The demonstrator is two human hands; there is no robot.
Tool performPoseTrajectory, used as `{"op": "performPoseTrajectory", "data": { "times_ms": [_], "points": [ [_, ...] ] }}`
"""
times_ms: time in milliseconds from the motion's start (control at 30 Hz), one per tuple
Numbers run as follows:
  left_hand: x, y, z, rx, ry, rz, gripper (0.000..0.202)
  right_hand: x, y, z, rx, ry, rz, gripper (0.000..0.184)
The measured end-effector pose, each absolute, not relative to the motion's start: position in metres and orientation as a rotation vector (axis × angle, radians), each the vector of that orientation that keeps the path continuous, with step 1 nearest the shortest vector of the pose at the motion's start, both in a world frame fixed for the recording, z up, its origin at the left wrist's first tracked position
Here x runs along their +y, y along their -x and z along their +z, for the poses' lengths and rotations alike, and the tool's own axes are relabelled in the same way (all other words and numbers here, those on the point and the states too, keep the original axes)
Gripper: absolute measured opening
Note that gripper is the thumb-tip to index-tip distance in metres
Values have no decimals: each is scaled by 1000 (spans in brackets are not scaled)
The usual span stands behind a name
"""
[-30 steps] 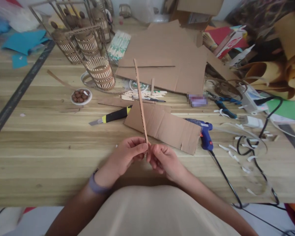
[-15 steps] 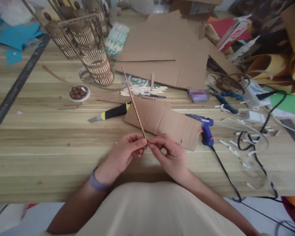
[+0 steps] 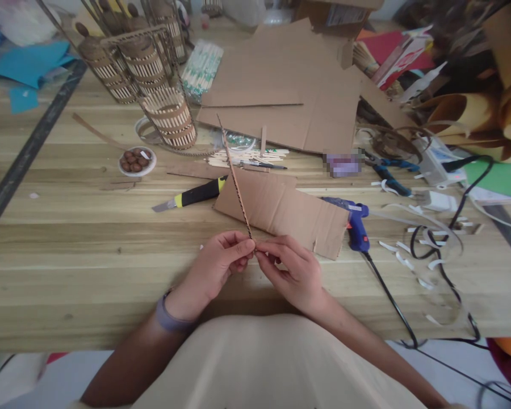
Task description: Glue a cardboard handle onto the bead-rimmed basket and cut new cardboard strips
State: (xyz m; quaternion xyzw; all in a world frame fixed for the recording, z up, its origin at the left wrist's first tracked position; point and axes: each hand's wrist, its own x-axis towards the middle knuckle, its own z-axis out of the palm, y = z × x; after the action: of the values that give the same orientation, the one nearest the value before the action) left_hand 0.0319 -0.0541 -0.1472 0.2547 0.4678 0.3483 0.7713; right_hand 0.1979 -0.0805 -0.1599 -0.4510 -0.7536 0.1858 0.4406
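A long thin strip of corrugated cardboard stands up from my hands and leans away to the left, its ribbed edge facing me. My left hand and my right hand meet at its lower end, fingers pinched on the strip just above the wooden table. A grey band circles my left wrist. Behind the hands lies a folded cardboard piece.
A yellow-black utility knife lies left of the cardboard piece, a blue glue gun with a black cable to its right. Woven stick-and-cardboard baskets, a small dish of brown beads, loose sticks, large cardboard sheets and blue pliers lie further back.
The strip has swung from nearly upright to leaning left and turned its ribbed edge toward me. My right hand's fingers have shifted their pinch at its lower end.
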Motion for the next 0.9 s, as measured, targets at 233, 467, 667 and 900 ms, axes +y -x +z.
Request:
{"op": "performPoseTrajectory", "data": {
  "times_ms": [233, 467, 667, 900],
  "points": [
    [-55, -33, -147, 1022, -611, 761, 46, -80, -198, -163, -1905, 1118, 384, 16],
    [-57, -35, -148, 1032, -607, 790, 43, -80, -197, -163, -1913, 1119, 359, 19],
    [-60, -37, -149, 1050, -590, 829, 40, -78, -197, -163, -1941, 1110, 283, 15],
    [-61, -38, -150, 1022, -571, 834, 42, -79, -196, -164, -1945, 1125, 256, 13]
  ]
}}
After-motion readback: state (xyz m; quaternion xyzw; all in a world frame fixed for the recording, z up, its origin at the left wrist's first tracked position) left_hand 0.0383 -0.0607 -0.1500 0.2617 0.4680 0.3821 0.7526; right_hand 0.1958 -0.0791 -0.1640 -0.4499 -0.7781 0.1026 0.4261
